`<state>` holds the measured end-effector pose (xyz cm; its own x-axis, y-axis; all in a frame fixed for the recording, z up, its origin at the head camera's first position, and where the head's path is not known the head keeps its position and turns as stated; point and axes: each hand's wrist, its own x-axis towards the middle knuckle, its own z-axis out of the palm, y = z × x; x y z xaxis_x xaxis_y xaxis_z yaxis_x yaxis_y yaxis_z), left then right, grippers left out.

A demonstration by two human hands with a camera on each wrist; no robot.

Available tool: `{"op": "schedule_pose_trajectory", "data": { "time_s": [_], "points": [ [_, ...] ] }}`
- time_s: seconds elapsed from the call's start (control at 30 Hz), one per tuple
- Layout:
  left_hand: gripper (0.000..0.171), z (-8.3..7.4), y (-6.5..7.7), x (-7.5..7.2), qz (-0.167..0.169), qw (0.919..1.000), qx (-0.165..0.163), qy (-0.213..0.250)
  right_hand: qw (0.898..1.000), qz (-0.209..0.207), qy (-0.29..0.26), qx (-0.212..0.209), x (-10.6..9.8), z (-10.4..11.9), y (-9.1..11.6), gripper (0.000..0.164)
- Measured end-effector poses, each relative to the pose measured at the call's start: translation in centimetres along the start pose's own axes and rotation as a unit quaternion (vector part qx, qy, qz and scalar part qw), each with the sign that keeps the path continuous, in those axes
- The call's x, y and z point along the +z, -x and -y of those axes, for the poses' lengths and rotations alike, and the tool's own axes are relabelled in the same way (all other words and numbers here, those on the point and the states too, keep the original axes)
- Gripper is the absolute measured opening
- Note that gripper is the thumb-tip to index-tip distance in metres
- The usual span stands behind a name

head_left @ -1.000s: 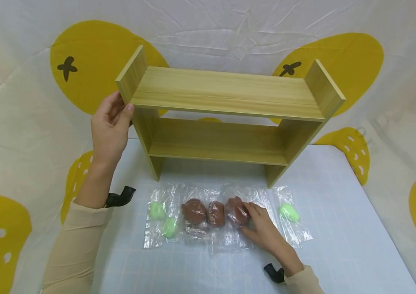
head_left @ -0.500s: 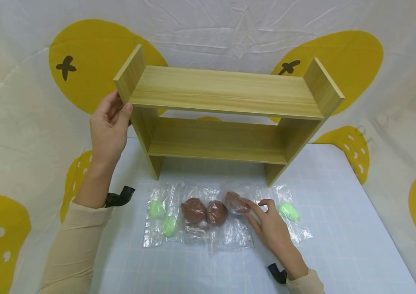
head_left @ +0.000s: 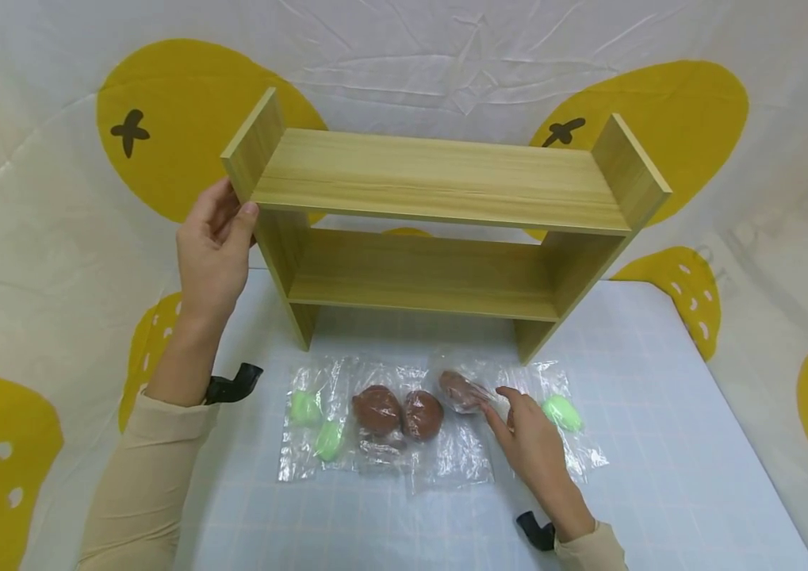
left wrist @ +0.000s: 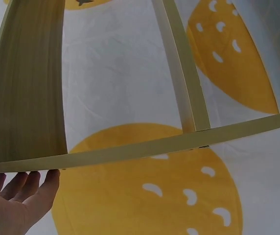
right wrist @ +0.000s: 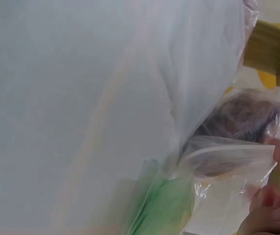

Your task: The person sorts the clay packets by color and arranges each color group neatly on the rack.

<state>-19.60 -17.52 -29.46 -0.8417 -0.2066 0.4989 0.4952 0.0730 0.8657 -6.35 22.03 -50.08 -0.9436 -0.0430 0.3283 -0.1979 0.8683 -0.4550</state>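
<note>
Basically mid-step, judging by the layout: two-tier pale wooden shelf point(head_left: 432, 178) stands upright, left hand point(head_left: 212, 250) clamping its side panel between thumb and fingers. Right hand point(head_left: 534, 444) pinches the edge of a clear plastic bag with a brown lump point(head_left: 459, 390), in front of the shelf; can't tell if fully off the pale blue table point(head_left: 660, 476). Done, seemingly: two bagged round brown lumps point(head_left: 377, 409) and three bagged light-green lumps point(head_left: 305, 408) in a row, unheld. Left: pinched bag not yet released; anything more unclear
</note>
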Motion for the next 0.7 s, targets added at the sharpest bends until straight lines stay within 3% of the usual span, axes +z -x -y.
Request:
{"op": "schedule_pose_trajectory", "data": {
  "time_s": [0.1,0.17,0.37,0.43,0.5,0.7],
  "points": [
    [0.038,0.0,0.0,0.0,0.001,1.0,0.001,-0.006,0.995,0.056,-0.059,0.063,-0.3,0.3,0.0,0.05],
    [0.039,0.1,0.0,0.0,0.001,1.0,0.0,-0.005,0.981,0.091,-0.128,0.112,-0.4,0.5,0.1,0.056],
    [0.039,0.1,0.1,-0.1,0.002,1.0,0.002,0.007,0.913,0.139,-0.32,0.211,-0.2,0.6,0.4,0.06],
    [0.038,0.2,0.1,-0.1,0.001,0.9999,0.003,0.013,0.882,0.141,-0.382,0.236,-0.1,0.8,0.7,0.057],
    [0.038,0.2,0.1,-0.1,0.001,0.9997,0.007,0.022,0.843,0.141,-0.448,0.261,0.0,1.0,1.0,0.051],
    [0.037,0.3,0.2,0.0,0.003,0.9993,0.012,0.035,0.694,0.099,-0.628,0.338,0.1,2.3,2.3,0.05]
  ]
}}
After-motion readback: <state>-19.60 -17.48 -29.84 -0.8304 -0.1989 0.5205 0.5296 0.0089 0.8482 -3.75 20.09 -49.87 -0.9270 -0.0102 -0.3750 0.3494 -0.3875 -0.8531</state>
